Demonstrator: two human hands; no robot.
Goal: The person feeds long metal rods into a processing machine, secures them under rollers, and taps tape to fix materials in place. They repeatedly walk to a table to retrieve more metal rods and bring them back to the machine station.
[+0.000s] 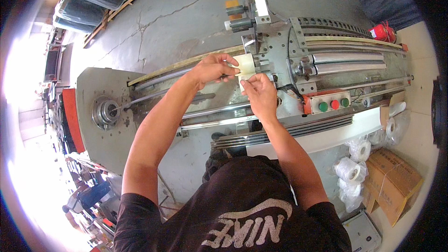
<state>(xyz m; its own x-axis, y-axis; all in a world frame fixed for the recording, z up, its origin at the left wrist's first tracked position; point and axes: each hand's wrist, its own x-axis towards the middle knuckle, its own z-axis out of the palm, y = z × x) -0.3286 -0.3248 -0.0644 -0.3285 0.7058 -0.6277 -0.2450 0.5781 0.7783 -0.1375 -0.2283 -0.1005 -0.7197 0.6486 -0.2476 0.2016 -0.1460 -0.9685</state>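
Observation:
A pale cream roll-like piece with a loose flap (246,62) sits at the machine's carriage, between my two hands; its exact kind is unclear. My left hand (216,69) pinches the flap's left edge between thumb and fingers. Lower and to the right, my right hand (260,94) grips the bottom edge with its thumb and forefinger. Just behind the piece is the metal carriage plate (276,46), bolted across the machine. A long steel shaft (154,94) runs left from the work to a round chuck (106,112).
Right of my hands, a control box (326,102) bears green and red buttons. Steel rods (284,133) lie along the near side. Plastic-wrapped rolls (349,170) and a cardboard box (391,182) are at the lower right. A red fire extinguisher (383,31) stands far right.

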